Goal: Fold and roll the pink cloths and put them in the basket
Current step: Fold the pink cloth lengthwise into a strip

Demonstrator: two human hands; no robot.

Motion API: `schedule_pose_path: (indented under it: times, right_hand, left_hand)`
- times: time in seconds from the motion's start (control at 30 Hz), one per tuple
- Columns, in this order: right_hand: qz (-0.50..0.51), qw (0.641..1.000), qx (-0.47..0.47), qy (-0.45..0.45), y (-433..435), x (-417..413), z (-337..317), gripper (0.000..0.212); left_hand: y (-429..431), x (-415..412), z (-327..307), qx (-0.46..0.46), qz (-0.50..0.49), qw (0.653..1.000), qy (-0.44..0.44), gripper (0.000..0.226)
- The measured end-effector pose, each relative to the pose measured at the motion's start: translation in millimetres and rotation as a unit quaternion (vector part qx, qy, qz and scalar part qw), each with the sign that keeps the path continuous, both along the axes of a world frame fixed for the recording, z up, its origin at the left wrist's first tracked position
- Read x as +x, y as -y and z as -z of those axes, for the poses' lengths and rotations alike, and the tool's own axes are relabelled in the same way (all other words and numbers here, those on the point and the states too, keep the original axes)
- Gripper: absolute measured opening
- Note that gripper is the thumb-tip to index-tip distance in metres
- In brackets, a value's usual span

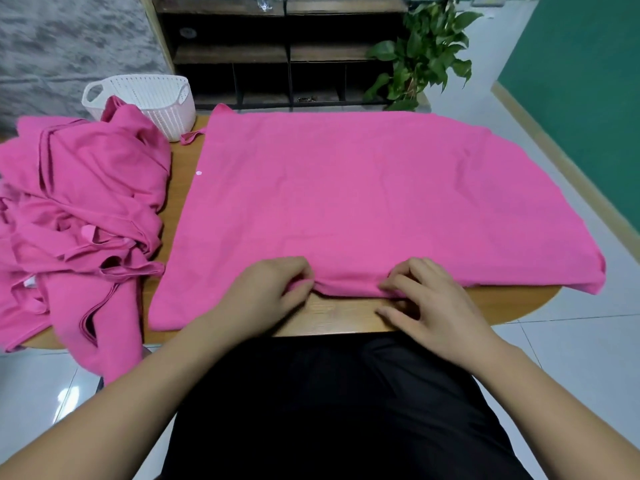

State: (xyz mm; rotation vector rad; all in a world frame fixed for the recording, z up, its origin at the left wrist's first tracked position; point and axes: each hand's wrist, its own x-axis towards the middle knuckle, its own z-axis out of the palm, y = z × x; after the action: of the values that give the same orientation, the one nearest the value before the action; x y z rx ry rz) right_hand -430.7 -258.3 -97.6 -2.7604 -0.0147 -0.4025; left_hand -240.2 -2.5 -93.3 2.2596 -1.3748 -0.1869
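Head view, only cam.

- Large flat pink cloth (363, 202) spread smooth over most of the light brown wooden table (346, 318). Far edge reaches the table's back; right side hangs over the rounded end.
- L hand (266, 292): fingers curled, pinching the cloth's near hem, w/ a small bunch of fabric raised at the fingertips.
- R hand (433, 306): fingers bent down onto the same hem, thumb lying along the table beneath it, so it nips the edge. The hands are near each other, w/ a short run of hem between them, lifted a little off the wood.
- Heap of crumpled pink cloths (86, 202) on the table's L part, well apart from both hands; some spills over the near L edge.
- White perforated plastic basket (145, 98) w/ handle cut-outs at far L corner, partly behind the heap. Contents can't be seen.
- Behind the table: dark wooden shelf unit (277, 53), leafy green potted plant (422, 53) to its R.
- Person's black garment (329, 410) fills the lower centre.
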Motion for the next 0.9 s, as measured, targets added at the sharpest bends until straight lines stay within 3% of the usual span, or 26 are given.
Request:
schedule_pose_path:
  times: [0.17,0.27,0.4,0.6,0.8,0.9]
  right_hand:
    - [0.037,0.998,-0.036,0.042,8,14,6,0.017]
    - [0.045,0.998,0.0,0.039,15,21,5,0.02]
    - [0.058,0.992,0.111,0.026,27,29,-1,0.015]
    - [0.069,0.996,0.056,0.023,31,42,-2,0.01]
    - [0.064,0.995,0.065,0.028,30,40,1,0.013]
    - [0.067,0.995,0.066,0.03,29,37,2,0.014]
  left_hand:
    - [-3,15,-5,-0.038,-0.049,0.992,-0.106,0.007]
    - [-1,18,-5,-0.039,-0.063,0.99,-0.121,0.009]
    - [1,23,-3,-0.053,-0.068,0.995,-0.048,0.009]
    - [9,12,-7,-0.074,-0.025,0.994,0.077,0.007]
    - [18,5,-4,-0.07,0.0,0.993,0.099,0.038]
    - [22,1,-4,-0.065,0.027,0.991,0.113,0.037]
